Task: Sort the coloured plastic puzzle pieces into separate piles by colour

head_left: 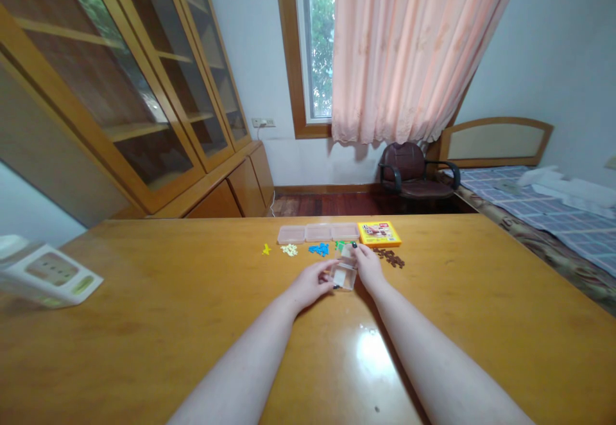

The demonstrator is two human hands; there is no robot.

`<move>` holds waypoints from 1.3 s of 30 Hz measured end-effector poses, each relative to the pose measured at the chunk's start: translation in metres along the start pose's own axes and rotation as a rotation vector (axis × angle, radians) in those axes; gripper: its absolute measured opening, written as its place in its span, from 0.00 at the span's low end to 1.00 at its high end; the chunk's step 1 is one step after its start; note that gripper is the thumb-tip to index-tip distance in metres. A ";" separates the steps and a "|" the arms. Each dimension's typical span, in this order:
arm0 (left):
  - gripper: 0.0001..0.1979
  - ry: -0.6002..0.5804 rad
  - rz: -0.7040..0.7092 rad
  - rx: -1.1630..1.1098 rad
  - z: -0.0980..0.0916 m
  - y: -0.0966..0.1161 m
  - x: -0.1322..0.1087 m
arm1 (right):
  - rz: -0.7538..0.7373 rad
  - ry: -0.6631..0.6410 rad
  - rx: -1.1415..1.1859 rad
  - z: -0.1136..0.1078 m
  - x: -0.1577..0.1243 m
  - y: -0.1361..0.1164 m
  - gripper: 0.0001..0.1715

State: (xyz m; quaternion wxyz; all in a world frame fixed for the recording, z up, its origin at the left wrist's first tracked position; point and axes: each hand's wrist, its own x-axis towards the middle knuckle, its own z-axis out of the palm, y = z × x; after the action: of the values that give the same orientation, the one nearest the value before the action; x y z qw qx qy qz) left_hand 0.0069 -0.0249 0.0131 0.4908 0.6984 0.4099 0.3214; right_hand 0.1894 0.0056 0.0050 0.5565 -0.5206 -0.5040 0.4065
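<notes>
A small clear plastic box with its lid raised is between my hands on the table. My left hand is closed on the left side of the box, with the thumb at its near edge. At the raised clear lid, my right hand pinches the right edge. A small dark spot shows at its fingertips. Just behind the lid lie green pieces, partly hidden. To their left are piles of blue pieces, cream pieces and yellow pieces. Brown pieces lie beyond my right hand.
Three clear plastic trays stand in a row behind the piles. A yellow box sits at their right end. A white container lies at the table's left. Beyond the table are a chair, a bed and a glass-doored cabinet.
</notes>
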 end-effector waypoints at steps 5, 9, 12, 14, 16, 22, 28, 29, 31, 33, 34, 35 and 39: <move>0.28 0.213 -0.021 0.138 -0.013 -0.006 0.006 | -0.094 0.015 -0.204 -0.001 -0.002 0.007 0.23; 0.28 0.284 -0.017 0.234 -0.017 -0.012 0.007 | -0.139 -0.122 -0.397 0.002 -0.008 0.003 0.13; 0.26 0.319 -0.013 0.377 -0.017 -0.013 0.006 | -0.167 -0.197 -0.509 0.005 -0.011 0.000 0.09; 0.24 0.329 -0.031 0.500 -0.017 -0.012 0.004 | -0.173 -0.210 -0.559 0.007 -0.011 -0.001 0.08; 0.22 0.324 -0.057 0.601 -0.015 -0.008 0.003 | -0.176 -0.233 -0.594 0.008 -0.012 0.000 0.07; 0.21 0.388 -0.126 0.771 -0.040 0.005 -0.004 | -0.210 -0.260 -0.618 0.008 -0.012 0.004 0.06; 0.29 0.501 -0.527 1.076 -0.115 -0.009 -0.003 | -0.205 -0.255 -0.606 0.007 -0.014 0.004 0.08; 0.30 0.449 -0.505 1.127 -0.123 -0.015 -0.002 | -0.205 -0.252 -0.601 0.007 -0.013 0.004 0.08; 0.32 0.320 -0.371 1.186 -0.132 -0.029 -0.001 | -0.204 -0.250 -0.591 0.007 -0.013 0.004 0.09; 0.33 0.220 -0.350 1.164 -0.133 -0.042 -0.002 | -0.208 -0.256 -0.585 0.007 -0.013 0.004 0.09; 0.33 0.207 -0.369 1.153 -0.132 -0.047 -0.003 | -0.210 -0.259 -0.584 0.007 -0.013 0.005 0.09; 0.33 0.205 -0.379 1.151 -0.131 -0.050 -0.006 | -0.212 -0.261 -0.586 0.007 -0.013 0.005 0.09; 0.36 0.194 -0.359 1.159 -0.118 -0.050 -0.023 | -0.199 -0.262 -0.604 0.008 -0.013 0.006 0.09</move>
State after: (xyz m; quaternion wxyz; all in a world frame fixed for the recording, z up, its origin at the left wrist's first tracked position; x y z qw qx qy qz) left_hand -0.1164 0.0137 0.0013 0.0381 0.7393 0.6720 0.0205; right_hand 0.1798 -0.0054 -0.0034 0.3447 -0.5536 -0.7171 0.2460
